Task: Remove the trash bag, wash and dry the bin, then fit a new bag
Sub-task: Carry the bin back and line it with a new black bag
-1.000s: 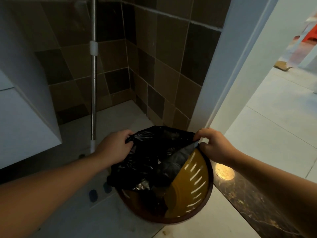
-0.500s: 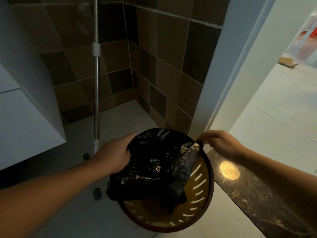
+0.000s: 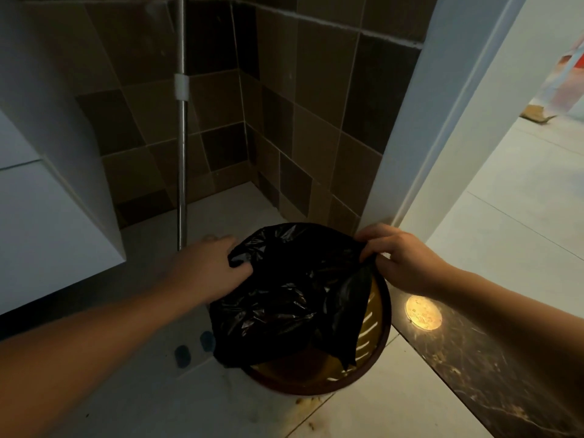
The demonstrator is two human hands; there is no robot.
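Covering most of the round brown slotted plastic bin point(image 3: 377, 349) on the tiled floor, a crumpled black plastic trash bag point(image 3: 294, 295) is gripped by the left hand point(image 3: 210, 267); its far edge is pinched by the right hand point(image 3: 401, 257); contents are hidden.

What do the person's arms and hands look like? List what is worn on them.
Nothing is worn that shows. The left hand and right hand are bare: no gloves, and no rings, watch or bands can be made out in the dim light. Both forearms are bare up to the picture's edge, with no sleeve in view.
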